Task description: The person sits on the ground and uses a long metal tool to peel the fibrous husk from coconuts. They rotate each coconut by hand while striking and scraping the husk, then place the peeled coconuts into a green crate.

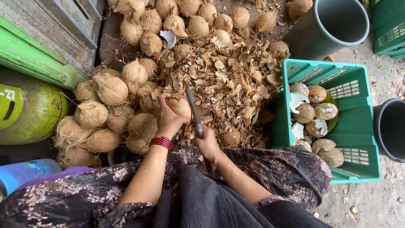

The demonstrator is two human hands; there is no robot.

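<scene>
My left hand (168, 119) grips a brown husked coconut (180, 105) and holds it up over my lap. My right hand (206, 142) is closed around the handle of a long dark knife (192, 105), whose blade points away from me and rests against the right side of that coconut. Red bangles (161, 142) circle my left wrist. I sit with a dark flowered cloth (291, 173) over my knees.
A heap of fibrous whole coconuts (110, 89) lies left and ahead. Shell chips and husk scraps (230, 80) cover the ground in front. A teal crate (358, 126) on the right holds peeled coconuts. Grey bucket (337, 25) behind it, black bucket (390, 126) far right, green cylinder (38, 112) left.
</scene>
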